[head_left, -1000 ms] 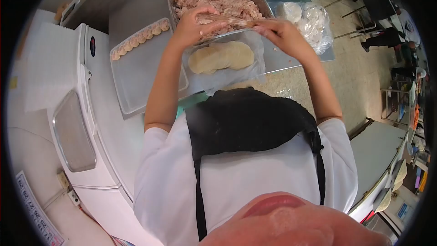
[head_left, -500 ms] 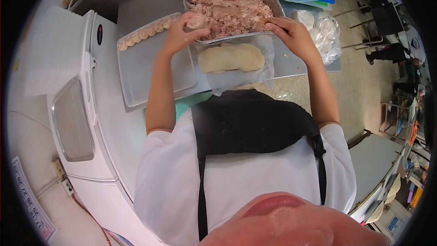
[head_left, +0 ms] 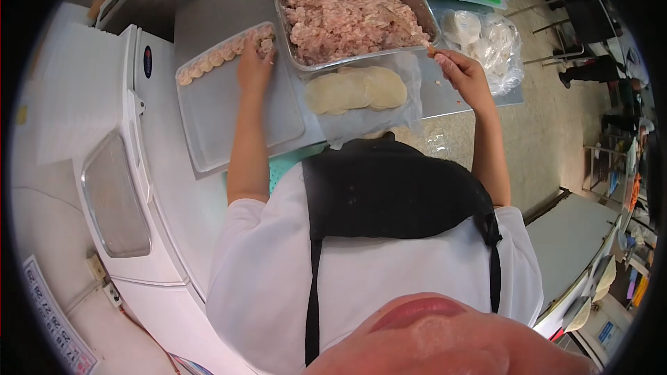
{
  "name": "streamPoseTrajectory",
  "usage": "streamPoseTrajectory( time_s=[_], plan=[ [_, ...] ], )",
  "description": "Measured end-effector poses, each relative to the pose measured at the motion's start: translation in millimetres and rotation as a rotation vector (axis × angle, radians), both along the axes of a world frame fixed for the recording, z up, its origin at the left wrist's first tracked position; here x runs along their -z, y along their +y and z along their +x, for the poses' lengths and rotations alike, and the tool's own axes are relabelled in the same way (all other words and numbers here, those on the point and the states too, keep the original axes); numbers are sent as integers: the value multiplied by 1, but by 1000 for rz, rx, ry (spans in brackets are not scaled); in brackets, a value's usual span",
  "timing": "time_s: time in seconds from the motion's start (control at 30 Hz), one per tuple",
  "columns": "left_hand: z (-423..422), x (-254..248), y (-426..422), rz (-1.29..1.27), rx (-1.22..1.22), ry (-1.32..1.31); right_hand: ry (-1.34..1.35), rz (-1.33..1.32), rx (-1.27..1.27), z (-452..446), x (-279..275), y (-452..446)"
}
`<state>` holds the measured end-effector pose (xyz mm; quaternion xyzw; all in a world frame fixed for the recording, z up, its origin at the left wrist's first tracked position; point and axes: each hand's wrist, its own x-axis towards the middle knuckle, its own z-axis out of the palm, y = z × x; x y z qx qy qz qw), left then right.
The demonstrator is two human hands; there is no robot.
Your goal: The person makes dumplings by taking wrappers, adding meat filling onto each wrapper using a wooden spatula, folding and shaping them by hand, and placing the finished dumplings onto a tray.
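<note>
Pale flooring (head_left: 542,118) extends beyond the metal table (head_left: 215,3), with a white appliance (head_left: 161,104) at its left. On the table, a shallow translucent tray (head_left: 243,118) carries a row of filled dumplings (head_left: 215,59) along its far edge. The left hand (head_left: 254,66) reaches to the row's right end, fingertips at the last pieces; whether that grip is open or closed, I cannot tell. Right of the tray, ground meat (head_left: 337,17) lies in a deep metal pan (head_left: 361,59), and round wrappers (head_left: 356,90) overlap on a plastic sheet (head_left: 411,114) just before it. At the pan's near right corner, the right hand (head_left: 451,66) holds a small brownish utensil (head_left: 432,51) in a narrow grip, near a clear plastic bag (head_left: 506,48).
</note>
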<state>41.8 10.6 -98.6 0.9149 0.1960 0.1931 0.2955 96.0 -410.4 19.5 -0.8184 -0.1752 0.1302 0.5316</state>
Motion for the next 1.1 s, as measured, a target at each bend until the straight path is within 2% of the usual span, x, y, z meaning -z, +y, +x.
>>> streamPoseTrajectory(
  time_s=[0.13,0.23,0.33,0.43,0.53,0.63,0.73,0.83,0.9,0.97,1.03,1.1],
  plan=[
    [18,6,-5,154,-34,-41,-31,17,-39,-1,0,-3],
    [23,5,-4,92,0,13,10,-36,-51,-1,-3,-5],
    [8,-10,-9,-217,4,4,-155,-15,-101,7,18,-9],
    [3,6,-1,-23,-79,-75,-2,-146,-134,19,8,-12],
    [11,-1,-8,-29,-53,-60,-536,-479,-300,55,-3,-11],
    [20,10,-4,17,10,-106,-594,-806,-388,93,-25,9],
    [15,7,-6,189,44,-20,-972,-703,-472,107,5,27],
    [-5,-30,-44,362,3,-122,-1075,-697,-613,80,0,37],
    [-19,-70,-90,152,6,-163,-1104,-769,-638,91,-23,35],
    [-29,-79,-131,19,64,-176,-1052,-835,-610,109,-46,34],
    [-35,-74,-159,-36,176,-162,-1123,-770,-635,135,-30,43],
    [-40,-58,-175,-107,189,-49,-1137,-737,-698,138,-6,47]
  ],
)
